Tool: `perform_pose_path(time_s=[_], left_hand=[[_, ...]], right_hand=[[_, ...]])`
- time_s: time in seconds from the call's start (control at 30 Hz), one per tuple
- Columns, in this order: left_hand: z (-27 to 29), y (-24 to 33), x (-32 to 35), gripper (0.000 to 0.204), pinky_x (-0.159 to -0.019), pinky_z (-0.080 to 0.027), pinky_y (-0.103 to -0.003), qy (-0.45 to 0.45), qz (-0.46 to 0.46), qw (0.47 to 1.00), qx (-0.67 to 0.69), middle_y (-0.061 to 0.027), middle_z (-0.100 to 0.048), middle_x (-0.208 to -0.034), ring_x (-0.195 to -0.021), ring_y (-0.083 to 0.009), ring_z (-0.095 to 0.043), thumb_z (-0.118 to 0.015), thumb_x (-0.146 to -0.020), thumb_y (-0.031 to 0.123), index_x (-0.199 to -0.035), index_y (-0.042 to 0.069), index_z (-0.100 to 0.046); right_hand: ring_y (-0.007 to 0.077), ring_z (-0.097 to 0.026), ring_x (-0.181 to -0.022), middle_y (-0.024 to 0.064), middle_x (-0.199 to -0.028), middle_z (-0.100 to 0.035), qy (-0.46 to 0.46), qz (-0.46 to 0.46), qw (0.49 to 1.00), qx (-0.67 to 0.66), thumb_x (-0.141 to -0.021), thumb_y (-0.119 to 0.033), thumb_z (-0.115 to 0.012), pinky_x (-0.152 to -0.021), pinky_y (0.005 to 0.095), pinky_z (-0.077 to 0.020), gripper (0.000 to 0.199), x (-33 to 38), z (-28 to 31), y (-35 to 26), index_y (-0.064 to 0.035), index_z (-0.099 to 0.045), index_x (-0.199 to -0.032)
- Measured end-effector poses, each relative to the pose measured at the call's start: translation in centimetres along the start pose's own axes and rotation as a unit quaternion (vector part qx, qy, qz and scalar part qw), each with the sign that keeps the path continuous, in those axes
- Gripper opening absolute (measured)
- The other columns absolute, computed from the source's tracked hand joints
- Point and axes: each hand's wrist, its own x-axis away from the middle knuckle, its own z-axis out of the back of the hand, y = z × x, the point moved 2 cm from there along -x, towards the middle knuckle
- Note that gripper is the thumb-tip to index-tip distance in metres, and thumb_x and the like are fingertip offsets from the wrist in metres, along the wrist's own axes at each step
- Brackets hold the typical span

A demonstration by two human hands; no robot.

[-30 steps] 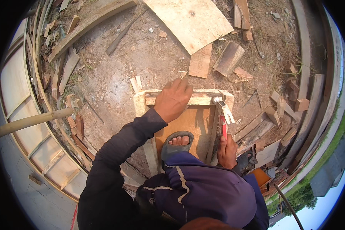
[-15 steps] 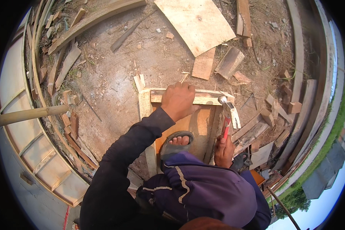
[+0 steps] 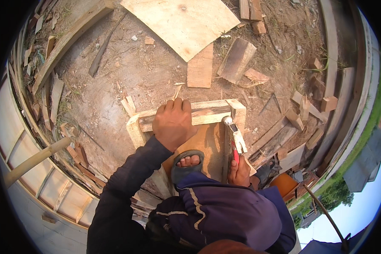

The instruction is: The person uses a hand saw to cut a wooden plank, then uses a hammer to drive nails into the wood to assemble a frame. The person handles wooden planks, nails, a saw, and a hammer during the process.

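Observation:
My left hand [image 3: 173,122] is closed over the far rail [image 3: 209,111] of a pale wooden frame, fingers curled across its top. An orange-brown panel [image 3: 207,142] spans the inside of the frame. In my right hand [image 3: 240,172] is a claw hammer [image 3: 236,137] with a red handle, gripped low on the handle. Its metal head is up beside the frame's far right corner; whether it touches the wood I cannot tell. My sandalled foot [image 3: 187,163] rests over the panel between my hands.
Beyond the frame, a plywood sheet [image 3: 182,25] and wood offcuts [image 3: 238,59] lie on dirt ground. A long beam [image 3: 72,42] slants at far left. More scrap timber [image 3: 279,139] is piled to the right. A round pole [image 3: 38,161] juts in from the left.
The frame's far rail has come nearer to me and its corner ends show more, as if tilted up. My left hand stays on it. The view has shifted too.

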Motion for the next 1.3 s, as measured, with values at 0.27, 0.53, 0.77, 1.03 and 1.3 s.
perform_pose_path(time_s=[0.27, 0.53, 0.77, 1.03, 1.3], left_hand=[[-0.8, -0.3, 0.0, 0.044, -0.068, -0.05, -0.036, 0.017, -0.011, 1.0, -0.022, -0.0049, -0.059, -0.08, -0.077, -0.0239, -0.063, -0.082, -0.065, 0.042, -0.082, 0.008, -0.06], [-0.9, 0.1, 0.3, 0.033, -0.068, -0.051, -0.034, 0.061, -0.029, 0.997, -0.03, -0.002, -0.06, -0.08, -0.077, -0.0199, -0.063, -0.078, -0.064, 0.029, -0.084, 0.01, -0.06], [-1.8, -0.4, 1.2, 0.036, -0.065, -0.054, -0.035, 0.077, -0.034, 0.996, -0.024, -0.0015, -0.062, -0.085, -0.084, -0.0196, -0.066, -0.079, -0.064, 0.029, -0.089, 0.011, -0.062], [-0.4, -0.1, 0.8, 0.041, -0.07, -0.057, -0.041, 0.032, -0.021, 0.999, -0.01, -0.0086, -0.067, -0.093, -0.091, -0.0261, -0.067, -0.082, -0.067, 0.031, -0.093, 0.006, -0.064], [0.2, 1.2, 0.1, 0.038, -0.077, -0.056, -0.045, -0.012, -0.005, 0.999, -0.04, -0.011, -0.066, -0.096, -0.095, -0.0312, -0.066, -0.082, -0.071, 0.028, -0.096, 0.007, -0.062]], right_hand=[[0.0517, -0.059, -0.074, 0.0277, -0.08, -0.061, -0.001, -0.007, 1.0, 0.03, -0.105, -0.039, -0.043, -0.062, 0.057, -0.0429, 0.041, -0.9, -0.9, -0.5, 0.0, -0.056, -0.102], [0.0557, -0.06, -0.084, 0.0338, -0.091, -0.063, -0.041, -0.025, 0.998, 0.036, -0.106, -0.04, -0.036, -0.068, 0.0561, -0.0457, 0.054, -0.8, -0.2, -0.2, 0.0042, -0.048, -0.135], [0.0542, -0.055, -0.07, 0.0295, -0.074, -0.057, 0.008, 0.068, 0.995, 0.068, -0.105, -0.036, -0.041, -0.06, 0.0549, -0.0408, 0.041, -1.5, -0.5, 1.0, 0.0023, -0.052, -0.096], [0.0162, -0.055, -0.06, 0.0074, -0.064, -0.052, 0.059, -0.041, 0.964, -0.255, -0.105, -0.029, -0.051, -0.054, 0.0393, -0.0423, 0.034, -2.3, 2.6, 0.5, 0.0032, -0.055, -0.095], [0.0381, -0.063, -0.082, 0.0188, -0.092, -0.065, 0.386, 0.086, 0.898, 0.194, -0.095, -0.019, -0.062, -0.072, 0.0449, -0.0503, 0.026, -7.3, 12.5, 5.3, -0.0005, -0.062, -0.114]])
